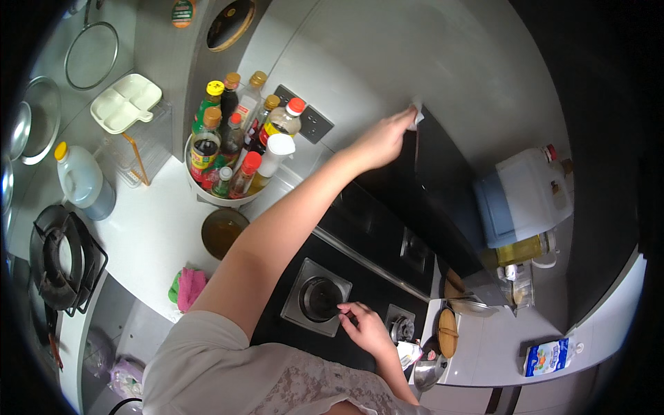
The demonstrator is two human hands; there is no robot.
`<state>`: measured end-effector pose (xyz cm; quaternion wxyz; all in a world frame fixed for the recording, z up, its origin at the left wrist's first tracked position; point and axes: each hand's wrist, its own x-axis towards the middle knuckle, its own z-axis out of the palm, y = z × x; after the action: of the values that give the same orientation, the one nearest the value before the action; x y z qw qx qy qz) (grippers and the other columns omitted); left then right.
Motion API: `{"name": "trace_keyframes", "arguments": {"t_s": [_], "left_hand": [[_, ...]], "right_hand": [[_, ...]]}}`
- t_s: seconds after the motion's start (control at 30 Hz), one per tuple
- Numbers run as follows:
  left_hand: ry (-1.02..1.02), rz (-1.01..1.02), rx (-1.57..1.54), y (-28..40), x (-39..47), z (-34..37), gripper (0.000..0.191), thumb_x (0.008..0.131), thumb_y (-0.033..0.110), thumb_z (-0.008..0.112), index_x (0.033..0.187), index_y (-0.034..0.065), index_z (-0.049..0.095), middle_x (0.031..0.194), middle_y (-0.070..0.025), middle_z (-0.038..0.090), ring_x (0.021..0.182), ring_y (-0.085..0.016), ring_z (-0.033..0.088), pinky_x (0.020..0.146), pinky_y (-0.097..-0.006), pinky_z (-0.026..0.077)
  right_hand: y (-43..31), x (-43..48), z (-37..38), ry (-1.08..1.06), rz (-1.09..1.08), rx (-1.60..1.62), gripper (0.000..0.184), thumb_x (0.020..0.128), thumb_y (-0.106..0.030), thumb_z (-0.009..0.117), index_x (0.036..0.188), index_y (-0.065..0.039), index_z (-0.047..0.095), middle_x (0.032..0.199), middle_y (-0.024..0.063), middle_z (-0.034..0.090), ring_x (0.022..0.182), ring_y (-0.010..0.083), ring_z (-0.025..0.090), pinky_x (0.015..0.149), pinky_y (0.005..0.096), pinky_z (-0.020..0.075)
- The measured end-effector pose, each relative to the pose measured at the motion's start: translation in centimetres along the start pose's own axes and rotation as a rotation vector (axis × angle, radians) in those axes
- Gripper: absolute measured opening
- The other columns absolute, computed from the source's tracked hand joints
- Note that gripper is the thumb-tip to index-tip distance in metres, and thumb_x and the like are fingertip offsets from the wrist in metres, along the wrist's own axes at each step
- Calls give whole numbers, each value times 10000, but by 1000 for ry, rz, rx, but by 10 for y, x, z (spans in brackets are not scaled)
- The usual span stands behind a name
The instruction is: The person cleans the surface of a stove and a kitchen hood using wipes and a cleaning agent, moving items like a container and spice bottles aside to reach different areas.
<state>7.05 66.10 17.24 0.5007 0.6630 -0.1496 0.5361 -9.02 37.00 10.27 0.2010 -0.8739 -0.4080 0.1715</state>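
Note:
My left hand (pixel 386 139) reaches up at full stretch and pinches a white wipe or tissue (pixel 416 118) against the top corner of the black range hood panel (pixel 441 150), where it meets the grey wall. Lower down, my right hand (pixel 365 329) hovers over the black gas cooktop (pixel 280 290), fingers curled. Its fingertips are by the rim of the round burner well (pixel 317 299), which has no pan support over it. Whether those fingers pinch something small and dark is unclear. A second burner (pixel 402 328) lies beyond my right wrist.
A round white rack (pixel 207 196) of sauce bottles stands left of my forearm, beside a brown-liquid bowl (pixel 223 233) and pink and green cloths (pixel 189 290). Cast-iron pan supports (pixel 67 259) rest at the far left. Large plastic jugs (pixel 524 194) stand right of the hood.

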Motion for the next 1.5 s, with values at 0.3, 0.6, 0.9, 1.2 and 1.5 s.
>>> {"name": "trace_keyframes", "arguments": {"t_s": [0.3, 0.6, 0.9, 1.2, 1.5], "left_hand": [[-187, -272, -43, -72, -26, 0, 492, 693, -136, 344, 1153, -34, 486, 1151, -222, 520, 1106, -299, 487, 951, -303, 354], [-234, -453, 66, -122, -129, -20, 545, 673, -140, 352, 1154, 61, 511, 1103, -209, 541, 1065, -344, 494, 894, -333, 388], [-367, -786, 223, -126, -189, -30, 523, 666, -126, 378, 1154, 14, 500, 1102, -228, 537, 1045, -341, 512, 874, -335, 398], [5, -387, -24, -36, -149, 0, 550, 710, -109, 368, 1240, 31, 419, 1307, -187, 375, 1208, -322, 362, 980, -333, 331], [460, -94, 386, -43, -129, 32, 194, 713, -13, 622, 900, 26, 656, 1048, -120, 605, 868, -242, 621, 738, -290, 497]], "right_hand": [[15, -15, 4, -25, 94, -55, 221, 785, -154, 565, 973, -39, 572, 865, 146, 610, 785, 305, 598, 681, 354, 482], [12, 5, 12, -133, 47, -71, 236, 799, -181, 561, 1000, -58, 562, 901, 142, 609, 796, 306, 599, 691, 355, 487], [13, 18, 17, -158, 48, -60, 240, 803, -188, 560, 1009, -65, 561, 928, 138, 606, 813, 313, 596, 704, 359, 485], [17, 3, 18, -127, 138, -63, 236, 797, -183, 567, 1001, -65, 567, 924, 145, 605, 804, 317, 594, 702, 360, 482], [35, -27, 13, -19, 118, -68, 227, 790, -170, 565, 993, -67, 564, 923, 150, 600, 793, 329, 590, 686, 377, 484]]}}
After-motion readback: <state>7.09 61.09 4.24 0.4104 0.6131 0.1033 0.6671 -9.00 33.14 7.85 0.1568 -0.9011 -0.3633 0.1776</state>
